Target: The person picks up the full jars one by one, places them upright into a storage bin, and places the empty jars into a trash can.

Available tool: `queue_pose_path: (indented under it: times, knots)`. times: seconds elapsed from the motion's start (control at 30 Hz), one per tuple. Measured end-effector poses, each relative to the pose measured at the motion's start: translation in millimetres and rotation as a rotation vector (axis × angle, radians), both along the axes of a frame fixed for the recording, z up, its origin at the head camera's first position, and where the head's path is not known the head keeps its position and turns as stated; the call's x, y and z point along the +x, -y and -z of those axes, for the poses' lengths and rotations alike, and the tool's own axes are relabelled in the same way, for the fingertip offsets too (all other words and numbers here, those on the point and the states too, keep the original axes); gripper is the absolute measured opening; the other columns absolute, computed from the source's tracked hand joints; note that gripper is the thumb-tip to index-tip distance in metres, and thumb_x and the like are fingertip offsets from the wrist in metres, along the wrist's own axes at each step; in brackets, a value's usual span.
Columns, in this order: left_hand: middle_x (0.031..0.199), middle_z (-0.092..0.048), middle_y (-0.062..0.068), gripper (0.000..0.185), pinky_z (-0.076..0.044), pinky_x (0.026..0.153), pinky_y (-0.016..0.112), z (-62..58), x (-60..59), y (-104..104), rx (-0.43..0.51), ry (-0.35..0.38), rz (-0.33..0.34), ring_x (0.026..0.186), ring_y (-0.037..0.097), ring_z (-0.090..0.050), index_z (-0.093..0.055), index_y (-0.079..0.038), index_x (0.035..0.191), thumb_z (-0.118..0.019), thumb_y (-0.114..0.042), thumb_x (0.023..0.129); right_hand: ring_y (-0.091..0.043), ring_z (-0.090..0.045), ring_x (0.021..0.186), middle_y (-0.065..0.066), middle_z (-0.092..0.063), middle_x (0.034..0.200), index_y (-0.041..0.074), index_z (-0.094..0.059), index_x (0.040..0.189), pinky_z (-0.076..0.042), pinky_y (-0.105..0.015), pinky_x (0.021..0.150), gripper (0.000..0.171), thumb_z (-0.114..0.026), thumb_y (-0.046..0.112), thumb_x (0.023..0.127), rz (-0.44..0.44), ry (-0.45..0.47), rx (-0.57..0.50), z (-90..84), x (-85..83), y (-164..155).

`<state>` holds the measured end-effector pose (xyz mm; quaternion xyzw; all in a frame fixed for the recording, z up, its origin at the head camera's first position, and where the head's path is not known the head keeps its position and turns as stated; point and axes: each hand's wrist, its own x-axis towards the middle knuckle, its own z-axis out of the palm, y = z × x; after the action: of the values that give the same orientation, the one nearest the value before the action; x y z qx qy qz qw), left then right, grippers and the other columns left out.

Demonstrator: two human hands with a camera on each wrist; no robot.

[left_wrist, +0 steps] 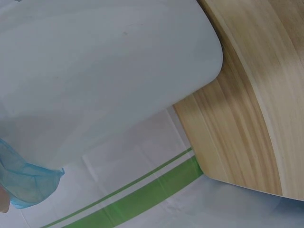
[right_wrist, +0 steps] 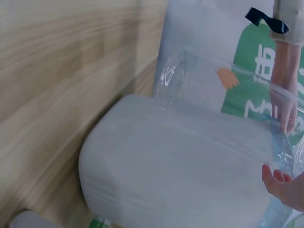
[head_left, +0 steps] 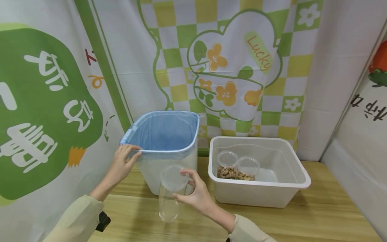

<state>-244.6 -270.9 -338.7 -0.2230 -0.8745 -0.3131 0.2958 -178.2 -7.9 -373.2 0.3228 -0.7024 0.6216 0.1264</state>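
Right hand (head_left: 198, 196): fingers curled around the lidded top of an empty clear jar (head_left: 170, 193), lower centre of frame.
Left hand (head_left: 122, 164): pinches the blue-lined rim of the white bin (head_left: 164, 148), centre left.
Right of centre: white tub (head_left: 263, 198) holding two filled jars (head_left: 237, 168).

Enclosed booth, cloth-draped walls, wooden table.
Table (head_left: 317, 215): light wood grain, surface evenly lit, soft shadows only. Rear wall: white curtain (head_left: 229, 67) printed with green and yellow checks, orange flowers, the word "Lucky". Left wall: white banner (head_left: 39, 111) bearing a large green shape with white characters. Right wall: white panel (head_left: 362, 134), dark characters, partly out of frame.
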Motion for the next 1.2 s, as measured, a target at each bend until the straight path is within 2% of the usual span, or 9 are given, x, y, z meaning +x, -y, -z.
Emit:
queue_pose_path:
  times: [0.2,0.43,0.5,0.73,1.0,1.13,1.2]
  knots:
    - [0.095,-0.057,0.019,0.012,-0.010,0.102,0.057,-2.3,2.6,-0.4,0.007,-0.002,0.000,0.096,0.036,-0.047,-0.056,0.004,0.095,-0.054,-0.001,0.085,-0.031,-0.043,0.114,-0.019,-0.043,0.122,-0.003,-0.040,0.118,-0.042,-0.043,0.090,0.060,-0.071,-0.007,0.067,-0.025,0.092,-0.031,-5.8,-14.0,-11.5]
    - [0.094,-0.057,0.018,0.011,-0.010,0.102,0.057,-1.4,2.9,-0.5,0.008,-0.003,0.001,0.096,0.035,-0.047,-0.057,0.003,0.094,-0.054,-0.001,0.085,-0.028,-0.047,0.111,-0.017,-0.045,0.121,0.001,-0.039,0.118,-0.046,-0.035,0.086,0.061,-0.073,-0.005,0.067,-0.043,0.071,-0.100,-5.2,-31.9,-24.1]
    - [0.095,-0.057,0.018,0.011,-0.009,0.102,0.057,-1.2,2.4,-0.1,0.009,0.001,0.003,0.096,0.035,-0.047,-0.056,0.003,0.094,-0.054,-0.001,0.085,-0.028,-0.048,0.110,-0.018,-0.046,0.121,0.002,-0.040,0.118,-0.046,-0.034,0.086,0.061,-0.073,-0.004,0.067,-0.042,0.086,-0.109,-10.1,-33.3,-27.7]
    - [0.095,-0.056,0.018,0.011,-0.008,0.103,0.056,-1.4,1.4,0.4,0.007,0.011,0.003,0.097,0.035,-0.047,-0.056,0.003,0.095,-0.054,-0.001,0.085,-0.031,-0.047,0.111,-0.021,-0.044,0.122,0.000,-0.038,0.118,-0.045,-0.043,0.086,0.060,-0.070,-0.007,0.068,-0.023,0.063,-0.080,-31.4,-40.1,-40.0]
    - [0.095,-0.056,0.020,0.011,-0.009,0.102,0.057,0.2,0.4,1.1,0.009,0.007,0.006,0.097,0.036,-0.047,-0.056,0.004,0.095,-0.053,-0.001,0.085,-0.035,-0.054,0.096,-0.026,-0.046,0.117,-0.004,-0.034,0.120,-0.052,-0.034,0.075,0.058,-0.065,-0.011,0.071,-0.057,0.087,-0.108,-54.6,-47.0,-56.8]
    - [0.095,-0.056,0.020,0.011,-0.009,0.102,0.057,-0.2,0.4,0.8,0.008,0.000,0.007,0.096,0.036,-0.047,-0.056,0.005,0.095,-0.053,0.000,0.085,-0.036,-0.054,0.099,-0.027,-0.045,0.117,-0.006,-0.032,0.119,-0.052,-0.028,0.075,0.055,-0.062,-0.012,0.073,-0.049,0.104,-0.133,-66.4,-51.0,-66.1]
    - [0.094,-0.056,0.020,0.011,-0.009,0.102,0.057,-0.5,0.3,0.6,0.008,-0.002,0.008,0.095,0.036,-0.047,-0.055,0.005,0.095,-0.053,0.000,0.085,-0.033,-0.053,0.102,-0.026,-0.044,0.119,-0.007,-0.031,0.119,-0.051,-0.028,0.076,0.054,-0.060,-0.012,0.074,-0.039,0.114,-0.141,-73.0,-52.8,-70.7]
